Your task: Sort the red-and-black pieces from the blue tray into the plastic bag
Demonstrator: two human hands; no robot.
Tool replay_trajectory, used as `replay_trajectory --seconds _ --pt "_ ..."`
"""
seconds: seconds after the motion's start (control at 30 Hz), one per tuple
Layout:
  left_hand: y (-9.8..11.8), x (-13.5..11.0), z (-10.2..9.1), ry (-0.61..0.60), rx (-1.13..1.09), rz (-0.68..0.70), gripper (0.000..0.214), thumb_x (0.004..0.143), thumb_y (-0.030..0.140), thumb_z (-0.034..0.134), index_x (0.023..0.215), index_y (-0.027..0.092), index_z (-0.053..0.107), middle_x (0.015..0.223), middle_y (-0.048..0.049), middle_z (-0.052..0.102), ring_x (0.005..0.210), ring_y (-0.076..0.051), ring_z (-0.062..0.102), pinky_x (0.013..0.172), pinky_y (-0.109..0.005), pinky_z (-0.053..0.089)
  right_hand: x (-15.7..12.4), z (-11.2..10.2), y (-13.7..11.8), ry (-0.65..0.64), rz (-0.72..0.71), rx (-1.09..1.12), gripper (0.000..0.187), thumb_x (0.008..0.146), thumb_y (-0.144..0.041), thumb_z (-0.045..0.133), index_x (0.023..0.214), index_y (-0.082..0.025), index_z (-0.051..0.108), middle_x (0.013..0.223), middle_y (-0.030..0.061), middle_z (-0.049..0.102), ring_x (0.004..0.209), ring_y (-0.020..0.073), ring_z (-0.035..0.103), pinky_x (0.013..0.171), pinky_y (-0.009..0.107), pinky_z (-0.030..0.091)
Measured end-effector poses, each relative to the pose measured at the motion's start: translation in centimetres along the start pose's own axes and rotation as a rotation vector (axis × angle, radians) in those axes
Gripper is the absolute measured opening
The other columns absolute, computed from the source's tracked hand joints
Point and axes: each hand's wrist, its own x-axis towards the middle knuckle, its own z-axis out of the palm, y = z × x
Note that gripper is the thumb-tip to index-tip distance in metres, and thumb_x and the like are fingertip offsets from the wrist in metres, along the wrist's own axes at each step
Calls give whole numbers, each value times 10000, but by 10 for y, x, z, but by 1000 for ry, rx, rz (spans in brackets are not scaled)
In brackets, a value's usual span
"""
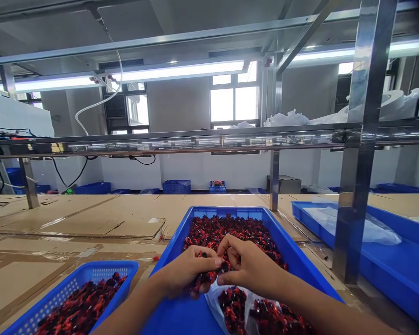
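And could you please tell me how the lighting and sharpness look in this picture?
Head view: middle window washed out white, middle tube light glaring; head view: metal post streaked with reflections; head view: left hand and right hand clearly outlined, red-and-black pieces hard to tell apart.

cardboard-covered table [101, 214] is carrying all | middle: deep blue tray [302, 260] is sitting lengthwise | left: perforated blue basket [115, 266] is resting near it | between them: red scrap [156, 257] is lying | right: metal post [351, 232] is standing beside wide blue tray [398, 265]
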Motion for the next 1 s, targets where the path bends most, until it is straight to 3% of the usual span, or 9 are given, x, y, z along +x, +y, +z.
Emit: replay_trajectory --seconds 0.13,0.37,0.7,0.87,0.93,1.0 --pt "1 0 1 7 -55 38 318 834 484 633 781 181 555 520 37 484 378 -65 369 325 -161 255 -1 3 -4 114 -61 -122 219 723 -237 759 798 -218 554 539 -107 441 506 86 401 485 204 246" --pt "3 1 2 81 -88 22 339 830 522 628 841 185 588 516 46 485 370 -65 360 317 -161 238 -7 1 -12 194 -137 -252 212 777 -222 678 748 -221 468 549 -92 439 494 93 379 494 215 228" --pt "-5 7 -3 292 -16 -14 307 819 507 604 787 204 575 495 41 520 333 -70 356 308 -166 232 2 5 -1 65 42 98 272 679 -269 744 744 -211 487 587 -78 475 539 89 401 494 202 267" --pt "-2 7 0 343 -10 -48 283 804 477 608 751 202 568 477 49 505 313 -69 343 297 -170 223 6 11 12 -339 378 725 200 744 -292 579 791 -253 387 553 -111 385 397 53 174 400 185 124" --pt "-4 8 1 349 -9 -55 287 802 477 603 735 200 566 462 47 490 319 -74 344 300 -172 222 8 17 18 -316 358 716 206 747 -296 594 804 -251 402 532 -123 350 388 54 175 396 188 130" --pt "-6 9 1 357 -10 -44 295 801 488 591 740 199 573 459 41 488 333 -82 359 307 -176 229 10 24 22 -137 225 514 222 757 -310 643 832 -234 449 538 -120 359 422 65 266 431 198 209"
